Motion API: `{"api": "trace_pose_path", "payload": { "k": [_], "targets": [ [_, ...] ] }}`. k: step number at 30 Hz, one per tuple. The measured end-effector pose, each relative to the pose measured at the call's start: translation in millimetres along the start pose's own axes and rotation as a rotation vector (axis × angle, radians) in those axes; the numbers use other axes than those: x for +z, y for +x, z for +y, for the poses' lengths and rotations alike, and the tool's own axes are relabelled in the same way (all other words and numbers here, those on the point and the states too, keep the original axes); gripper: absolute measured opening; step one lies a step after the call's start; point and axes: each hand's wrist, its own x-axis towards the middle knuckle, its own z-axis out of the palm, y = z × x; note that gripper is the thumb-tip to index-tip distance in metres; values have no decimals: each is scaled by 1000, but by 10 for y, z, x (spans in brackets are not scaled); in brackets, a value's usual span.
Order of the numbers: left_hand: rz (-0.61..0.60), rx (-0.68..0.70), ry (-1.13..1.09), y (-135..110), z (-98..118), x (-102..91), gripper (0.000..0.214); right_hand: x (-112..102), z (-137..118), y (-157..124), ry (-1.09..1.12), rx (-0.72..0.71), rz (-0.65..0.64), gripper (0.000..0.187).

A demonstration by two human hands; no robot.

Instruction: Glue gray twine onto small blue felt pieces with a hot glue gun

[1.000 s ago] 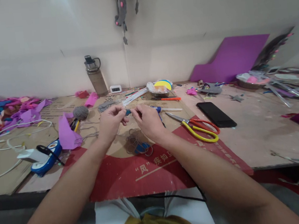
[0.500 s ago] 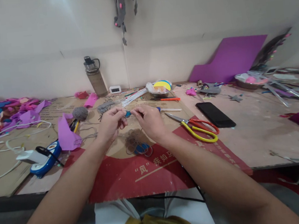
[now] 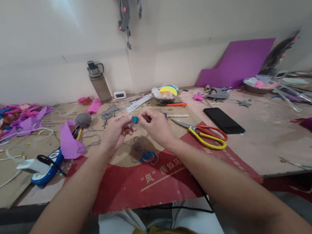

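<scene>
Both my hands meet above the red and brown cardboard mat (image 3: 162,179). My left hand (image 3: 117,131) and my right hand (image 3: 154,126) pinch a small blue piece (image 3: 135,119) between their fingertips. Both hands are closed in a pinch. A loose tangle of grey yarn (image 3: 138,150) lies on the mat just below them, over a blue scrap (image 3: 148,156). A ball of grey yarn (image 3: 83,120) sits to the left of my left hand, with a strand trailing from it.
Yellow-and-red scissors (image 3: 206,134) and a black phone (image 3: 223,120) lie right of my hands. A purple felt piece (image 3: 68,142), a blue tool (image 3: 46,171) and white cables (image 3: 7,146) lie left. A water bottle (image 3: 99,82), a small clock (image 3: 119,95) and a bowl (image 3: 167,92) stand behind.
My hands have drawn closer together around the blue piece and shifted slightly. The view has tilted a little.
</scene>
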Motion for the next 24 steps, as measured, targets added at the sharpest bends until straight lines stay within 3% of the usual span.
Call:
{"api": "trace_pose_path", "payload": {
  "k": [5, 9, 15, 24],
  "targets": [
    [-14, 24, 46, 0, 8, -30, 24, -16, 32, 2, -36, -13, 1, 14],
    [-21, 130, 249, -4, 5, -43, 28, -23, 52, -4, -118, -78, -6, 15],
    [-17, 231, 550, -34, 12, -38, 19, -25, 44, -30, -226, -152, -41, 15],
    [-10, 306, 759, -60, 28, -56, 12, -12, 84, -35, -254, -185, -84, 18]
  ]
}}
